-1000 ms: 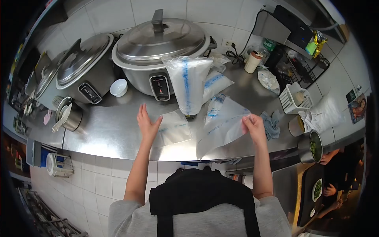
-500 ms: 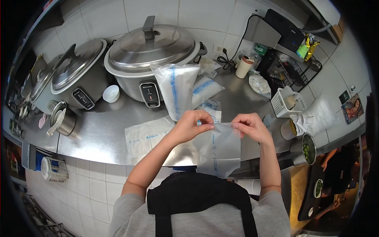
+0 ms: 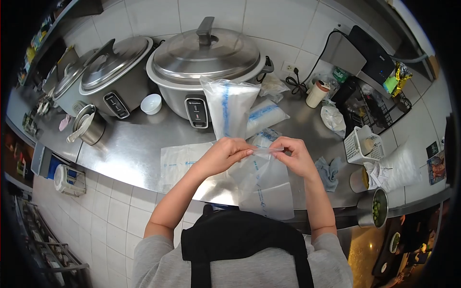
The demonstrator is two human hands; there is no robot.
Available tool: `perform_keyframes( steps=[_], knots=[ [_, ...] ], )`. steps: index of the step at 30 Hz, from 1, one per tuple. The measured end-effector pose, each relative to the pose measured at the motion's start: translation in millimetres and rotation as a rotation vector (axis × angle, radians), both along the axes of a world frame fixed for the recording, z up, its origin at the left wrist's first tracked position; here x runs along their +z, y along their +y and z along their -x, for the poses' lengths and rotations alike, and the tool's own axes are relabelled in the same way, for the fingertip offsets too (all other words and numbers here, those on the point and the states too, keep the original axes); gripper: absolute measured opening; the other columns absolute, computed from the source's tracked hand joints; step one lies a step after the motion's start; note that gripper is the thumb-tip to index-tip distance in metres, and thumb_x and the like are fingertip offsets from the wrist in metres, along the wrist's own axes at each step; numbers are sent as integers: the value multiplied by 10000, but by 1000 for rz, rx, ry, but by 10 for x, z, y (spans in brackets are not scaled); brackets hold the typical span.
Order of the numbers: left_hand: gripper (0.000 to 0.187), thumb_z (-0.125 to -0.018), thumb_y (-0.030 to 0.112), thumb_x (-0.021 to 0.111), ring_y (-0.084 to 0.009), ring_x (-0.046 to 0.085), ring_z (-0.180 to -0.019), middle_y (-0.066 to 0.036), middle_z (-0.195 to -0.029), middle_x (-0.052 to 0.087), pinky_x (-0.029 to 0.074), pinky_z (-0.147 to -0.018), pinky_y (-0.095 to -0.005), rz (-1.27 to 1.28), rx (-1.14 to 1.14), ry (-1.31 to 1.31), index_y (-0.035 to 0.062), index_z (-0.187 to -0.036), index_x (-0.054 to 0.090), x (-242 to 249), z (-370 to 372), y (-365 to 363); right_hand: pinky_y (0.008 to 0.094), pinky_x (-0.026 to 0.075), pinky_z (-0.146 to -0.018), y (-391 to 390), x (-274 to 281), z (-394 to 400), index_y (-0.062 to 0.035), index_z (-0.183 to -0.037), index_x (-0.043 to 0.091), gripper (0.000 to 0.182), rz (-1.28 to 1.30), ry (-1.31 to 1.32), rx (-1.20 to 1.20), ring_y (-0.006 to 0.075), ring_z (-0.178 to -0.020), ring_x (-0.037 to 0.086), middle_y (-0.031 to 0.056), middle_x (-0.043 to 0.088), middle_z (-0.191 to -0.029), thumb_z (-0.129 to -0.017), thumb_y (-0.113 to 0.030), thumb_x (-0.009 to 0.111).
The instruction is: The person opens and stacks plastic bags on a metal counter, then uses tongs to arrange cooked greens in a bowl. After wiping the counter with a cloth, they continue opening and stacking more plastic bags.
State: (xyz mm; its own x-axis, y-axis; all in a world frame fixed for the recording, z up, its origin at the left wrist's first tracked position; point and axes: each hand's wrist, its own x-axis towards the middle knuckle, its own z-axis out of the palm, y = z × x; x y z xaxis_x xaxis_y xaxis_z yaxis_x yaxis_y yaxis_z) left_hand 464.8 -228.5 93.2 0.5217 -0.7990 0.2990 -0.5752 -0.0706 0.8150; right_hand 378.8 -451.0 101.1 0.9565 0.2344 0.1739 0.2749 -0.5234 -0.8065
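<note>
A clear plastic bag with blue print (image 3: 266, 187) hangs from both hands at the counter's front edge. My left hand (image 3: 226, 154) pinches its top edge on the left. Opposite it, my right hand (image 3: 292, 154) pinches the same edge, with a small gap between the hands. Behind them a filled plastic bag with a blue stripe (image 3: 228, 108) stands upright, and another filled bag (image 3: 267, 116) lies to its right. Flat printed plastic bags (image 3: 182, 161) lie on the steel counter left of the held bag, partly behind my left forearm.
Large steel cookers (image 3: 204, 57) line the wall. A white bowl (image 3: 151, 104) and a metal pot with a utensil (image 3: 91, 127) stand at left. To the right are a blue-grey cloth (image 3: 328, 174), a white basket (image 3: 362, 146) and a pot of green items (image 3: 373, 209).
My hands have come closer together along the bag's top edge, which is now bunched between them. The view has shifted, and the cloth at right shows more fully.
</note>
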Motion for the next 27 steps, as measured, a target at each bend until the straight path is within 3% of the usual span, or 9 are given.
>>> perform_keyframes(
  steps=[3,6,8,10,12,18,21,23,27],
  knots=[
    [208,-821,193,590,-265,558,-643,-119,-701,581,428,-587,-349,9,44,-107,26,-924,658,74,-7,100,247,441,-686,280,110,-39,-11,-1052,585,363,-185,74,-75,116,-767,554,42,597,-843,-698,-55,654],
    [201,-814,190,600,-269,554,-627,-121,-684,584,429,-575,-341,-38,8,-189,44,-934,665,177,-35,207,260,427,-653,536,224,-78,3,-856,624,169,-178,-379,-92,131,-720,551,49,597,-798,-701,-52,661],
    [202,-820,196,601,-238,555,-608,-97,-656,585,427,-564,-326,-67,-8,-157,40,-929,669,235,-82,295,269,418,-651,526,261,-149,2,-714,607,100,140,-436,-30,148,-698,543,50,594,-764,-708,-71,675],
    [205,-827,203,602,-207,556,-589,-73,-628,586,425,-553,-311,-94,-27,-124,36,-925,673,269,-136,397,274,417,-666,583,276,-193,-2,-705,603,107,27,-326,-54,149,-721,541,52,594,-756,-713,-79,677],
    [220,-835,199,609,-109,487,-571,-17,-635,583,385,-519,-249,45,-269,430,-9,-874,672,278,-193,495,279,417,-682,612,286,-234,-5,-697,598,117,-83,-214,-79,150,-743,539,53,594,-747,-718,-87,678],
    [273,-845,244,595,-99,508,-758,-66,-836,604,398,-694,-232,261,-277,455,-14,-793,671,195,-429,509,236,405,-635,710,244,-424,-16,-666,583,140,-461,-389,173,128,-688,529,61,575,-701,-731,-116,656],
    [315,-840,288,594,-142,519,-819,-92,-916,587,401,-764,-277,297,-336,412,-6,-753,667,209,-511,493,261,416,-671,755,141,-434,-23,-667,571,118,-712,-193,324,133,-719,534,43,567,-689,-747,-78,636],
    [329,-835,303,596,-153,524,-818,-85,-861,586,406,-773,-294,402,-347,481,7,-703,654,163,-591,484,273,407,-677,679,-15,-424,-22,-665,568,148,-731,213,72,141,-737,528,58,560,-662,-754,-122,630],
    [356,-844,305,583,-143,535,-731,-32,-656,538,407,-750,-294,532,-495,654,53,-599,525,-20,-782,540,244,401,-616,628,-84,-474,-15,-689,574,141,-651,160,-27,115,-686,521,45,550,-643,-771,-124,612]
  ],
)
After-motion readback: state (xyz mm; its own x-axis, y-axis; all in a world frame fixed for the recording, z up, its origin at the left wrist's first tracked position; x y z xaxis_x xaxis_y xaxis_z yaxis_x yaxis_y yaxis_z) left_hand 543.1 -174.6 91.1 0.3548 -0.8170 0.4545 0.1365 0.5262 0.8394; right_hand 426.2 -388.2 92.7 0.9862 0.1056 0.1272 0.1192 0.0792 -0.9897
